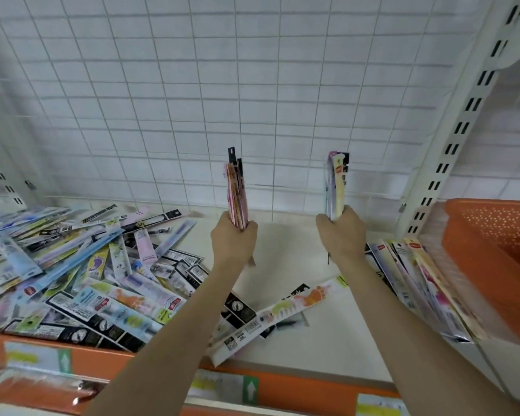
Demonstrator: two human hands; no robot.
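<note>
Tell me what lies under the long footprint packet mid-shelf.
Black packets poke out from under the footprint packet, on the white shelf. How many more it covers cannot be seen.

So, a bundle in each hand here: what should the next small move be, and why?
Probably lower the right hand and stand its pale yellow-and-lilac bundle of long flat packets against the leaning row of similar packets beside the orange plastic basket. The left hand grips a pink bundle too, so neither can pick from the loose pile until one empties.

A white wire grid panel (192,94) backs the white shelf (285,244), slotted upright (460,124) at right.
</note>
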